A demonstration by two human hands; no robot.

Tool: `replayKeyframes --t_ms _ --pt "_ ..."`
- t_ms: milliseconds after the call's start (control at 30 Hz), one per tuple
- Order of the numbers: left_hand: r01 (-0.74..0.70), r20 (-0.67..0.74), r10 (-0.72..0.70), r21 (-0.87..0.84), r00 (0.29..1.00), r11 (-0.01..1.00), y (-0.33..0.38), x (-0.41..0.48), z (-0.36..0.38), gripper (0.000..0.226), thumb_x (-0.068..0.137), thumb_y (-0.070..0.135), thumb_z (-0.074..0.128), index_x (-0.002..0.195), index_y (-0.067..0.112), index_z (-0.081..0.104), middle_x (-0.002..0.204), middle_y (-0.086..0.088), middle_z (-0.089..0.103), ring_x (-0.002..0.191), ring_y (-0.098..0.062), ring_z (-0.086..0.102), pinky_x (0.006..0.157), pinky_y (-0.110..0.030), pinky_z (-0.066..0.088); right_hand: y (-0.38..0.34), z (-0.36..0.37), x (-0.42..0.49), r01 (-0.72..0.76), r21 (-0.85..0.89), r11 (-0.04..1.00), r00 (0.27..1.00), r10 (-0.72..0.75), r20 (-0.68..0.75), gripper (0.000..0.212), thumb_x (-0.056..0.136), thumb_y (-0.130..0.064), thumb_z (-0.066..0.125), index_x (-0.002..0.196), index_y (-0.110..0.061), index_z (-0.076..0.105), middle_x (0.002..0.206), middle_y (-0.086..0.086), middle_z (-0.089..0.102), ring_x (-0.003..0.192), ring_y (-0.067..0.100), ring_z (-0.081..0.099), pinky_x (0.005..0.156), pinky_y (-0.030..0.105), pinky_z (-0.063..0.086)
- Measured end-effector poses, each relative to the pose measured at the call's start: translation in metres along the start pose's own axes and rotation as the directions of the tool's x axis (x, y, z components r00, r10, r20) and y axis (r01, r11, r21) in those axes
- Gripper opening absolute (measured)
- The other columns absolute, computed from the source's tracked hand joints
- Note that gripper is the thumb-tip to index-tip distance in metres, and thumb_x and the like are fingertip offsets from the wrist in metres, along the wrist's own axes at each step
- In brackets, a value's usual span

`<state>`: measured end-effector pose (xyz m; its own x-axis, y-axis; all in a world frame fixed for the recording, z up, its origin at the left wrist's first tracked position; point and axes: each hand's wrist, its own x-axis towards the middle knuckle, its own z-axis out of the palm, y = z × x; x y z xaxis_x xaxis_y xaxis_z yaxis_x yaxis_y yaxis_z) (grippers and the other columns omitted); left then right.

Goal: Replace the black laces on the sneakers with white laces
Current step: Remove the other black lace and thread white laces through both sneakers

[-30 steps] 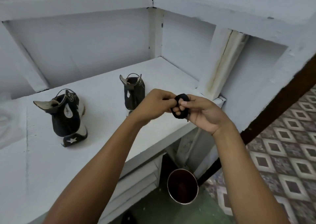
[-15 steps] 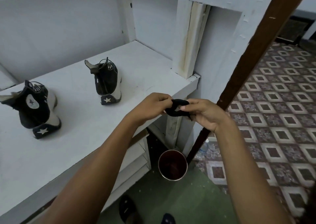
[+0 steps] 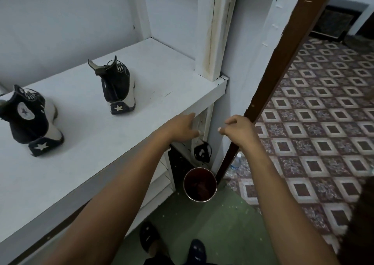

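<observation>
Both hands hold nothing. The left hand [image 3: 182, 126] has its fingers stretched out loose past the table [image 3: 162, 72] edge. The right hand [image 3: 236, 128] is slack, fingers lightly curled around air. The coiled black lace [image 3: 202, 151] is below and between them, touching neither. It seems to be in mid-air just above the round bin [image 3: 200, 169] on the floor, so it is probably being thrown away.

The next step likely goes back to the sneakers, and no white laces are in view. Both sneakers stand upright on the table, up and to the left of the hands. Their heels face the person, so the long axes run away toward the wall. The right sneaker [image 3: 116, 86] is nearer, closest to the left hand, and the left sneaker [image 3: 30, 117] is well apart at the frame's edge. I cannot tell whether any lace is left in them
</observation>
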<state>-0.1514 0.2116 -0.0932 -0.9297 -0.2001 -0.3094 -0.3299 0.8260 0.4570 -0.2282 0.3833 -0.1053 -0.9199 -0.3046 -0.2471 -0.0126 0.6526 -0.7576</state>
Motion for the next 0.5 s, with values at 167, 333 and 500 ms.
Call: replayKeyframes --t_ms 167,333,500 --pt "-0.026 -0.076 0.02 -0.082 0.997 0.996 -0.006 -0.014 -0.019 0.051 0.1 0.027 0.054 0.149 0.017 0.042 0.143 -0.009 0.054 0.128 -0.025 0.053 0.103 -0.032 0.041 -0.007 0.004 -0.003 0.087 0.073 0.994 0.993 -0.092 0.069 0.014 0.085 -0.014 0.068 0.077 -0.025 0.065 0.09 -0.003 0.068 0.096 0.02 0.065 0.088 0.042 0.056" --pt "-0.08 -0.277 -0.002 -0.285 0.961 0.955 -0.024 -0.047 -0.043 0.03 0.098 0.022 0.056 0.127 0.017 0.062 0.113 -0.001 0.069 0.092 -0.017 0.07 0.082 -0.038 0.06 -0.043 0.022 -0.009 0.195 0.212 0.958 0.963 -0.227 0.143 0.007 0.087 -0.012 0.065 0.083 -0.016 0.069 0.081 0.003 0.07 0.077 0.017 0.069 0.069 0.03 0.058" --pt "-0.049 -0.49 -0.165 -0.394 0.856 0.918 -0.06 -0.104 -0.078 0.023 0.099 0.018 0.056 0.12 0.015 0.066 0.106 0.001 0.07 0.087 -0.013 0.071 0.074 -0.031 0.061 -0.108 0.056 -0.021 0.333 0.335 0.881 0.872 -0.423 0.246 0.011 0.09 -0.014 0.061 0.087 -0.017 0.07 0.083 0.0 0.073 0.071 0.012 0.068 0.067 0.026 0.059"
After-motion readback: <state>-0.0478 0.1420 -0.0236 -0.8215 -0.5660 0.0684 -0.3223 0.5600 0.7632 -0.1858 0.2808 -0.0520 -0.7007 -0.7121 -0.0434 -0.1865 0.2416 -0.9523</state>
